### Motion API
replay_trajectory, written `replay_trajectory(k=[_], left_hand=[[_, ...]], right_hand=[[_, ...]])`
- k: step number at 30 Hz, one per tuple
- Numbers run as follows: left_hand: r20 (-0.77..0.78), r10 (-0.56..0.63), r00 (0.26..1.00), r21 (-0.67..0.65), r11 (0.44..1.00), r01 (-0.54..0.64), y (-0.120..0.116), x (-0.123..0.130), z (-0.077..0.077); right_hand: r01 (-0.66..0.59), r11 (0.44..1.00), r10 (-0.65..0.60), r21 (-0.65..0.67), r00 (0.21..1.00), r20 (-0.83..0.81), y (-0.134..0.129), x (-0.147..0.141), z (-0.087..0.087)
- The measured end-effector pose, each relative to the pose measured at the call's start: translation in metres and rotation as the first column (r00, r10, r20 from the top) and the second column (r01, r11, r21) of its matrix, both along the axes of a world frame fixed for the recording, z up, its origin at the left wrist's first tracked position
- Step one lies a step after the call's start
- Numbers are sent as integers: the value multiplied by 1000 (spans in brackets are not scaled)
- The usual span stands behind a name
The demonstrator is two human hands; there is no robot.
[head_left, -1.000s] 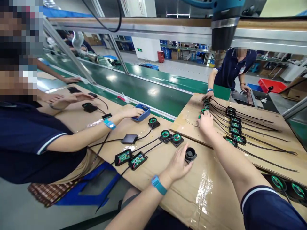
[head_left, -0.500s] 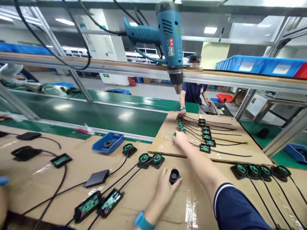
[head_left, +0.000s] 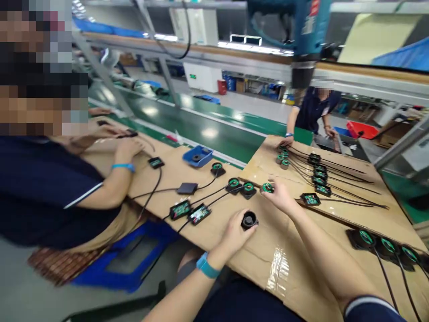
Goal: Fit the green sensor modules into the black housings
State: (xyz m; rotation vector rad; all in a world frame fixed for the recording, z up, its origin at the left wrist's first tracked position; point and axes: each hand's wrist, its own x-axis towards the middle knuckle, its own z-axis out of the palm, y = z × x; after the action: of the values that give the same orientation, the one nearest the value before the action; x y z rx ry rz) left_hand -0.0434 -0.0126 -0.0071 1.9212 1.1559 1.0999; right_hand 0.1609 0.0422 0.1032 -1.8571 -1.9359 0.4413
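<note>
Gripping one part per hand. Left hand (head_left: 233, 233) curls round the left side of a black round housing (head_left: 249, 220), thumb on the near edge, fingers on the far edge, open face up. Right hand (head_left: 280, 194) has a narrow pinch on a green-ringed disc (head_left: 267, 188), which sits at the fingertips, beyond the housing and slightly right of it, just beside two wired housings (head_left: 240, 186). Can't tell if the disc is lifted or resting.

Containers: blue tray (head_left: 206, 158) on the cardboard (head_left: 228, 257) has a black ring (head_left: 196, 158) in it. Red bin (head_left: 369, 130) in back, contents too small to read.

Visibility: left palm hides part of the housing; right fingers cover the disc's right side. Drill (head_left: 306, 42) is cut off at top and blurred. Lower-right wired row (head_left: 385, 246) runs out of frame. Co-worker's hand (head_left: 285, 141) at the far end partly covers more discs (head_left: 283, 157).
</note>
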Motion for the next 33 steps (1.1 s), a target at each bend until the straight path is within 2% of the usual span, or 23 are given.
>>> replay_trajectory(k=[2,4,6,8,12,15,22,27,30,33], left_hand=[[24,18,1000,-35,999,-17,-2,-2,4],[62,14,998,-58,998,-10,-3,-5,8],[95,0,995,-28,1000,3,-4,-6,11],[107,-20,994,37,999,16,-5,-6,11],[93,-64,994,162,986,48,-6,-5,9],[100,-49,994,193,981,29,-6,-5,7],[164,-69,984,122,991,49,-5,-6,3],[163,-83,983,47,996,76,-4,-7,1],[147,-75,986,-53,995,83,-4,-9,9],[113,-135,984,-90,985,145,-13,-11,30]], right_hand=[[-58,995,71,81,982,-175,-36,-4,-1],[-79,989,111,125,956,-272,-69,-13,-3],[-59,989,94,134,959,-267,-91,-27,-8],[-42,988,75,147,970,-230,-100,-42,-16],[-82,976,112,203,984,-141,-97,-60,-32],[-65,968,96,244,988,-118,-94,-64,-38],[-150,967,169,205,982,-81,-98,-64,-37],[-129,968,119,214,991,59,-97,-62,-49],[-227,944,217,238,974,65,-91,-53,-61],[-291,919,304,267,953,-8,-90,-40,-64]])
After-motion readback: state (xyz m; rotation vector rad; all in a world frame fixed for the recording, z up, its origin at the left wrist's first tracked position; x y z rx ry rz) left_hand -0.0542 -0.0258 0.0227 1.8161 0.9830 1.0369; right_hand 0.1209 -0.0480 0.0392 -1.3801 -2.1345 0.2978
